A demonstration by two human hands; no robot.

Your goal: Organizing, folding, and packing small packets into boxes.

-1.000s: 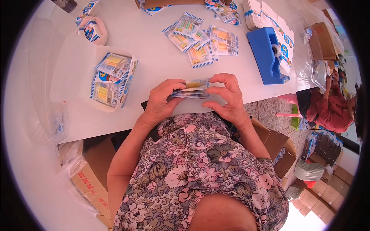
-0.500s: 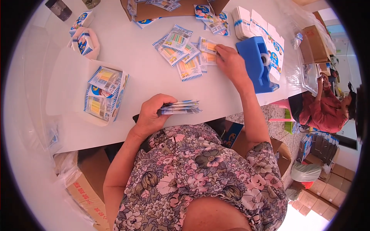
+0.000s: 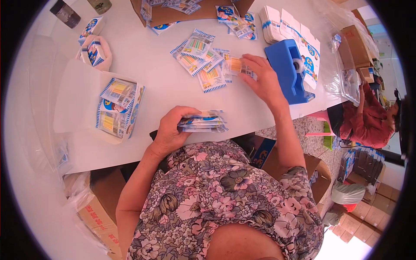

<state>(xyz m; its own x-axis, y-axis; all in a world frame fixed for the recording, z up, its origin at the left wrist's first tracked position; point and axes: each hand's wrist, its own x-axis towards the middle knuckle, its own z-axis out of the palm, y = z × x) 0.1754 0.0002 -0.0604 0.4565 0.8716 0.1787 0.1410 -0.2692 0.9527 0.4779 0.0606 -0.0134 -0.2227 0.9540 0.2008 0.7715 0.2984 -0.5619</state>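
Your left hand pinches a sachet stack mid-frame; your right hand curls over a loose sachet, can't tell if gripped. Left-of-frame carton holds some, upper-middle sachet pile isn't gathered yet.

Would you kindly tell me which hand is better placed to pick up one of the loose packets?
Probably the right hand: it is at a packet on the right side of the loose pile, while the left hand is occupied holding a stack of packets.

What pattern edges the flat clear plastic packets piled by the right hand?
Blue and white stripes; the head view shows those packets best.
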